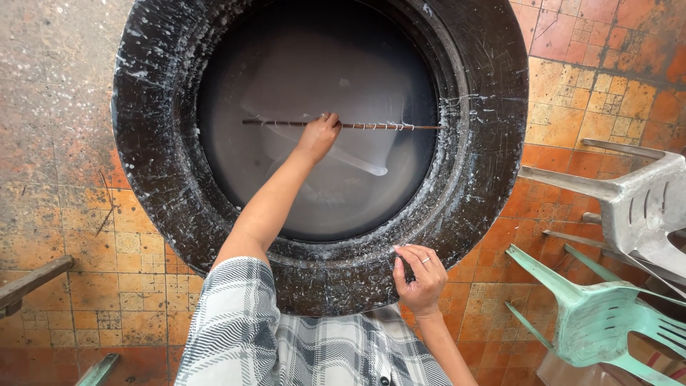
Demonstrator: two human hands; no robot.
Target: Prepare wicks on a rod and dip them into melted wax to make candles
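A big round black vat [150, 143] with white splashes on its rim holds dark grey liquid [286, 50]. Across the liquid lies a thin brown stick [379, 126] wound with white thread. A pale sheet [286, 93] hangs from it under the surface. My left hand [318, 136] reaches over the vat and is closed on the stick near its middle. My right hand [420, 275], with a ring on one finger, rests on the vat's near rim with its fingers curled and nothing in it.
The floor is worn orange tile [579, 114]. A grey plastic chair [636, 204] and a green plastic chair [600, 314] lie tipped over at the right, close to the vat. A wooden piece [28, 282] juts in at the lower left.
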